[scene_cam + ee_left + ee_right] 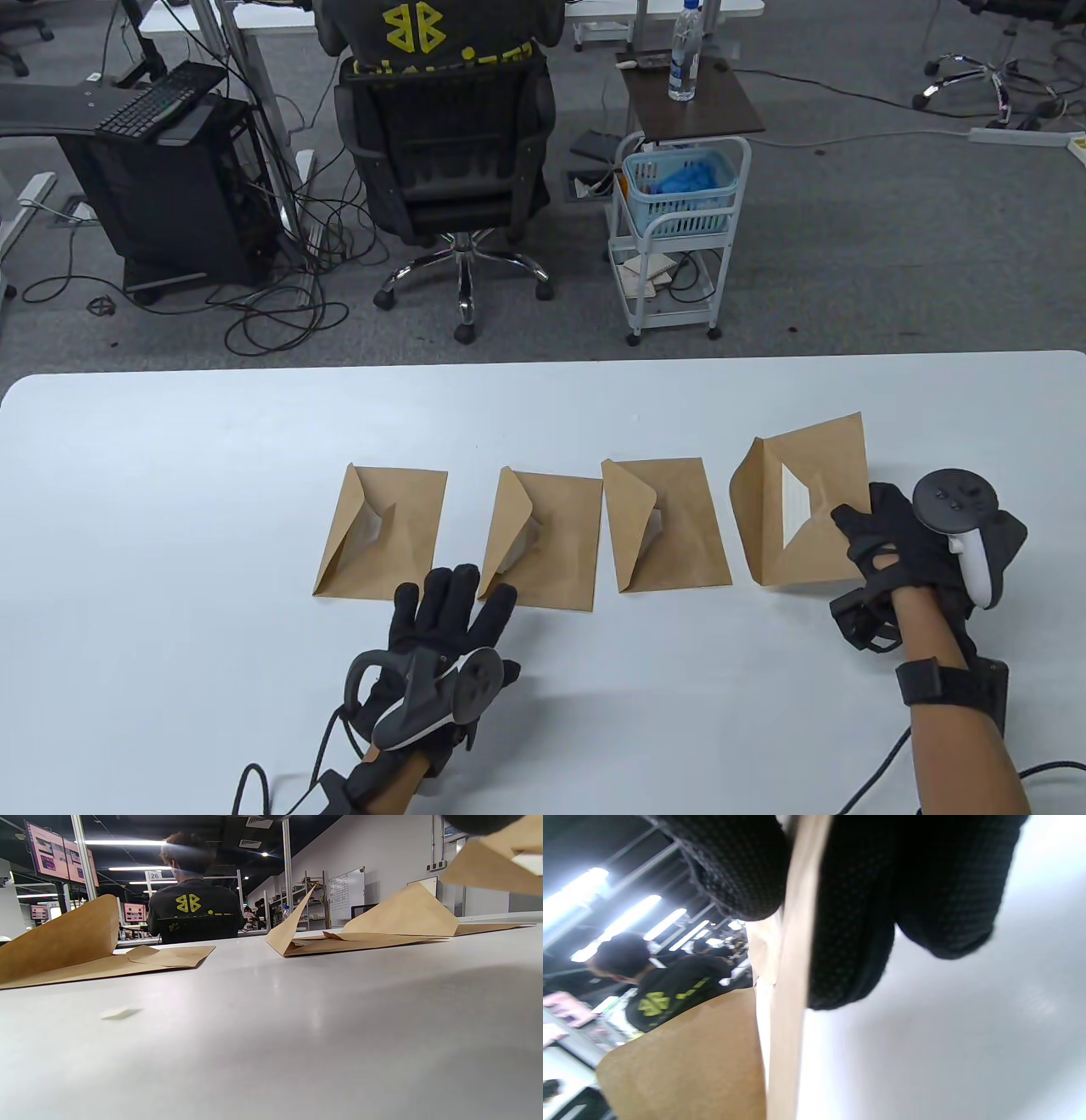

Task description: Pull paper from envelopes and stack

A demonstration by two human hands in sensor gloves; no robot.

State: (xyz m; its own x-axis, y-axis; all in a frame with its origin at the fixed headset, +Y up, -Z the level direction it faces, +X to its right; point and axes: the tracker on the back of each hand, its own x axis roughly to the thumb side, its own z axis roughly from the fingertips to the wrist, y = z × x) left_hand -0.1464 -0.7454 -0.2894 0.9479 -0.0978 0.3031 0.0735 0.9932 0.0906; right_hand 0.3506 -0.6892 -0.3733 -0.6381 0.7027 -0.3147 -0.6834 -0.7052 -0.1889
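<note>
The right hand point(891, 543) pinches the right edge of the rightmost envelope point(802, 509), and the right wrist view shows the brown edge clamped between thumb and gloved fingers point(857, 921), with pale paper showing in the same grip. That envelope is tipped up off the desk point(170, 509), its flap opened to the left and a white sheet point(797, 507) showing in the triangular mouth. So the mouth faces away from the holding hand, toward the left hand point(450, 620), which lies with fingers spread flat on the desk, its fingertips just at the near edge of the second envelope point(543, 543) and gripping nothing.

Judging from this, the sheet would slide out leftward along the envelope's left-to-right axis, toward the middle of the desk. The right hand is already on the closed end, so the left is the free one to reach the mouth, though it sits well apart, with the third envelope point(670, 522) between. The leftmost envelope point(382, 531) lies flat with its flap also raised. No stack of loose paper is in view yet.
</note>
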